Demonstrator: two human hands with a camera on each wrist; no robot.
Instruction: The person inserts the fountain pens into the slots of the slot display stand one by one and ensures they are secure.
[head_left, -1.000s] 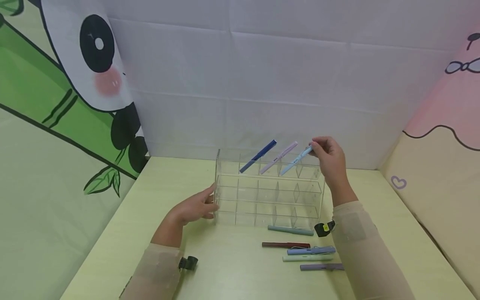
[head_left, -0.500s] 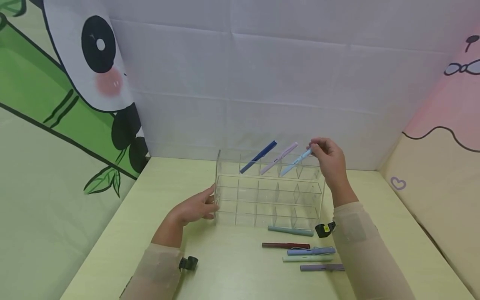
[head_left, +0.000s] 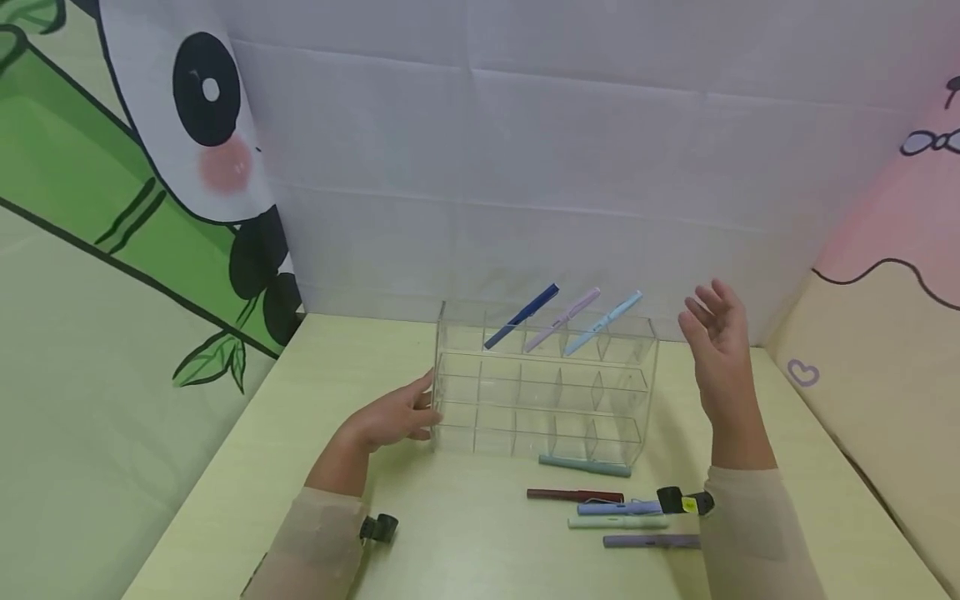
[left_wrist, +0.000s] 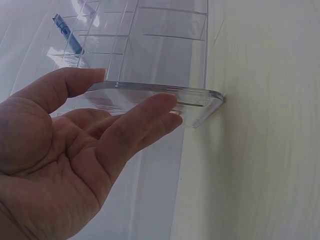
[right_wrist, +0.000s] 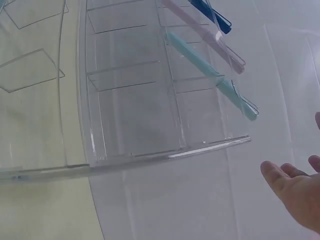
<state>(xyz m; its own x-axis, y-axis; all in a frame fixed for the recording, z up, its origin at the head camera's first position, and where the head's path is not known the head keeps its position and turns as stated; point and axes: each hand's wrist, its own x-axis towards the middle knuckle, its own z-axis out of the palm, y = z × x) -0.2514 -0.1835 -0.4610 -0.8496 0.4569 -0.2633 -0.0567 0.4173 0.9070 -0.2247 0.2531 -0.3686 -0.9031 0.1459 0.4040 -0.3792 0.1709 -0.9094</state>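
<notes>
A clear acrylic rack in three tiers stands on the table. In its top tier a dark blue pen, a lilac pen and a light blue pen lean side by side, their upper ends tilted right. My left hand rests against the rack's left side panel, with thumb tip at its edge and fingers stretched along it in the left wrist view. Off to the right of the rack, my right hand is raised, holding nothing, fingers loosely bent. Its fingertips show apart from the rack in the right wrist view.
In front of the rack lie a grey-green pen, a dark red pen, a periwinkle pen, a pale green pen and a purple pen. A white cloth wall rises behind the table.
My right hand has let go of the light blue pen and moved right, away from the rack. The pen stays leaning in the top tier. My left hand keeps its place.
</notes>
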